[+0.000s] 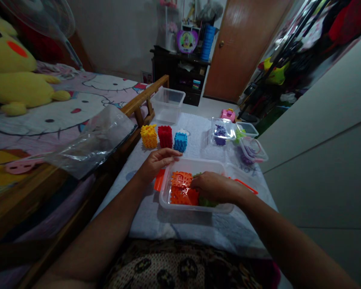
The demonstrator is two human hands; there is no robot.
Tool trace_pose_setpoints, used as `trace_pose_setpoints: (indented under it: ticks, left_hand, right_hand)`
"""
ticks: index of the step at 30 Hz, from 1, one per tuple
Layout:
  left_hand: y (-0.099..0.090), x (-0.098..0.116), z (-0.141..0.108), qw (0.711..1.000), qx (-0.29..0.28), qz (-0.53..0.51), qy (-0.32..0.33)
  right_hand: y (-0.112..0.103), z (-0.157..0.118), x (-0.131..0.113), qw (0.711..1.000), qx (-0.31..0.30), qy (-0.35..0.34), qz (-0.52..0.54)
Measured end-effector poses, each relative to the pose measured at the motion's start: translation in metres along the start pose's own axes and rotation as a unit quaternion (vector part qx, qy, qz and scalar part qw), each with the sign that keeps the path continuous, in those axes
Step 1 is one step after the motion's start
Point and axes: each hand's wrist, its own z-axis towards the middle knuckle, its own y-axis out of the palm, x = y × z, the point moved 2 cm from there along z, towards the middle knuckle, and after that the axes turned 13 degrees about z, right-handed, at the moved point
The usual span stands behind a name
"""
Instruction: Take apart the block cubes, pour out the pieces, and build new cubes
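Observation:
A clear plastic container [186,207] with orange clips stands before me on the cloth-covered table. Inside lie orange interlocking blocks [182,196] on the left and green blocks [207,202] on the right. My left hand [158,162] is at the container's far left corner, its fingers stretched out and fingertips by the rim. My right hand [213,186] reaches down into the container over the green blocks, fingers closed together; what the fingertips hold is hidden. Just beyond my left hand stand a blue block cube [180,142], a red one [165,137] and a yellow one [149,136].
An uncovered clear bin [167,106] stands at the table's far left. Small clear boxes at the right hold purple [220,135], light green and lilac blocks. A wooden bed rail [144,98] borders the left side, with a plastic bag [93,140] over it. A white cabinet [325,160] borders the right.

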Motion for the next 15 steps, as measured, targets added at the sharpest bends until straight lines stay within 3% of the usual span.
trace_pose_setpoints:
  ticks: [6, 11, 15]
  left_hand:
    - [0.001, 0.000, 0.000, 1.000, 0.004, -0.013, -0.011]
    - [0.002, 0.003, 0.000, 1.000, 0.006, -0.016, -0.019]
    - [0.001, 0.003, -0.001, 1.000, 0.006, -0.009, -0.013]
  right_hand:
    - [0.010, 0.006, -0.001, 1.000, 0.002, 0.009, -0.010]
    - [0.000, 0.001, -0.010, 0.999, 0.004, -0.004, 0.041]
    - [-0.013, -0.023, 0.001, 0.989, 0.093, -0.024, 0.108]
